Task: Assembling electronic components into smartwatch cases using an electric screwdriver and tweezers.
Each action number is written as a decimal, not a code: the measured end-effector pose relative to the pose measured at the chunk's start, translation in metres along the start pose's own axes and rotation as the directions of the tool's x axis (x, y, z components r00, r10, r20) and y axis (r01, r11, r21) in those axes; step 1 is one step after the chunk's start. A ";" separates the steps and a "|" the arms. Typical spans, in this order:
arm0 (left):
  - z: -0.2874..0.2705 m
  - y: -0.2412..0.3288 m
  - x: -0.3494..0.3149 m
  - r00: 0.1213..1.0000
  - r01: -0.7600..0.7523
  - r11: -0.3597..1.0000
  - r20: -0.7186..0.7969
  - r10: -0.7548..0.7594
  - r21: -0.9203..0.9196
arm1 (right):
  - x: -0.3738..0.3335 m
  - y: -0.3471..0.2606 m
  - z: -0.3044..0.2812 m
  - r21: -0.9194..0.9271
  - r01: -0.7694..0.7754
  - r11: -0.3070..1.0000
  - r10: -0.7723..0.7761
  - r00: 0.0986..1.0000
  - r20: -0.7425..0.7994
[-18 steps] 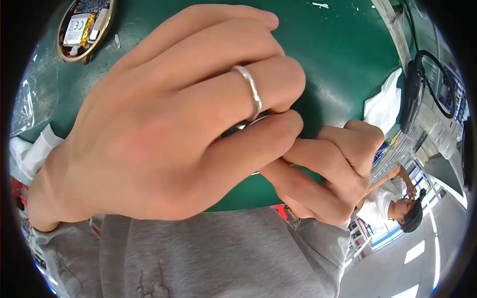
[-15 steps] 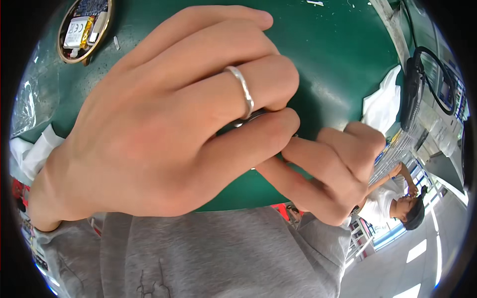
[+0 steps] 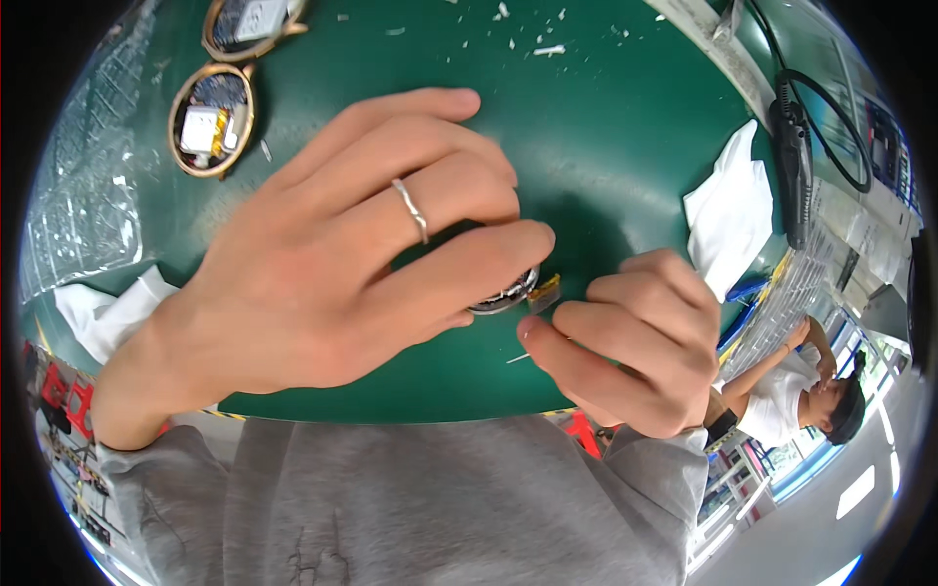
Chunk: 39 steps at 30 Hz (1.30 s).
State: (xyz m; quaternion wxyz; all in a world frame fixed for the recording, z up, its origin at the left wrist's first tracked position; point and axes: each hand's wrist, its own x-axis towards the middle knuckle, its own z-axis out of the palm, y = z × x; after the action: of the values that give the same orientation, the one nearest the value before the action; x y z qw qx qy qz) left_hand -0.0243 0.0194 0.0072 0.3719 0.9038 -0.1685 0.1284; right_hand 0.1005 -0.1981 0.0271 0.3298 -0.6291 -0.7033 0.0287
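My left hand (image 3: pixel 342 244), with a ring on one finger, is closed round a small round watch part (image 3: pixel 508 296) with a dark, metallic rim. Most of that part is hidden under the fingers. A short yellow-brown flex strip (image 3: pixel 545 291) sticks out from its right side. Close by on the right, my right hand (image 3: pixel 640 342) has its fingers curled in, thumb and forefinger near the strip. What they hold, if anything, cannot be made out. Just below those fingertips shows a thin pale sliver (image 3: pixel 518 358).
Two open gold-rimmed watch cases, one nearer (image 3: pixel 212 122) and one farther (image 3: pixel 254 24), lie at the far left of the green table (image 3: pixel 606 107). Clear plastic (image 3: pixel 83 215) and white cloths (image 3: pixel 733 210) flank my hands. A black-handled tool (image 3: pixel 793 176) lies right; another person (image 3: pixel 791 391) sits beyond.
My hands have drawn apart and appear lower and farther from view. The round watch part and its flex strip now show between them. More of the table has come into sight.
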 end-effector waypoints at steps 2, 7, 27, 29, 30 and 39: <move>0.003 -0.002 0.008 0.997 0.058 0.998 -0.039 -0.059 -0.032 | -0.003 0.006 -0.007 -0.006 -0.011 1.000 0.011 0.998 0.065; 0.004 -0.002 0.015 0.996 0.093 0.995 0.005 -0.093 -0.033 | -0.013 0.016 -0.008 -0.045 -0.022 0.999 0.025 0.998 0.052; 0.005 -0.002 0.021 0.992 0.118 0.993 0.041 -0.118 -0.005 | -0.010 0.031 0.004 -0.113 -0.019 0.993 0.003 0.990 -0.143; 0.006 -0.004 0.019 0.996 0.078 0.997 0.044 -0.077 -0.009 | -0.009 0.030 0.002 -0.111 0.000 0.994 -0.013 0.993 -0.118; 0.006 -0.004 0.019 0.996 0.081 0.997 0.041 -0.080 -0.009 | -0.009 0.030 0.000 -0.136 0.017 0.991 -0.031 0.994 -0.101; 0.007 -0.002 0.020 0.997 0.079 0.997 0.029 -0.078 -0.015 | -0.006 0.017 -0.006 -0.266 0.020 0.964 -0.010 0.999 0.038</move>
State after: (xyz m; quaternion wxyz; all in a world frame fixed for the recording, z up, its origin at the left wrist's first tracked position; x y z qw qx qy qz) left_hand -0.0047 0.0120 0.0079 0.3815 0.9084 -0.1391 0.0995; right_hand 0.1186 -0.2024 0.0216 0.2295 -0.6617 -0.7115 -0.0570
